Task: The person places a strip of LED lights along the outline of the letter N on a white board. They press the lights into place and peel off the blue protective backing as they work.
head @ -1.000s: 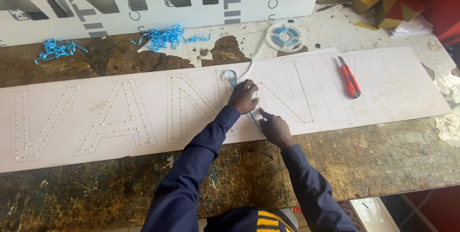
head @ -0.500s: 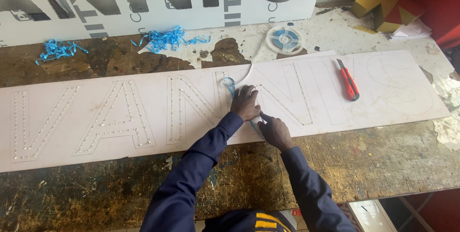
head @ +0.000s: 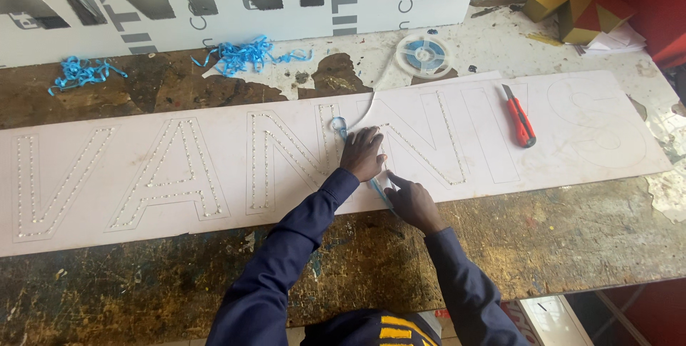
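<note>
On a worn, paint-stained workbench we see a long white sign panel lying flat, its outlined letters studded with small light dots. Our left hand presses palm-down on the panel near its middle, fingers close together over a thin white strip that curves back to a round reel beyond the panel's far edge. Our right hand sits just beside the left at the panel's near edge, fingertips pinching a small pale strip end. A red utility knife lies on the panel well to the right. Blue shavings litter the bench behind.
</note>
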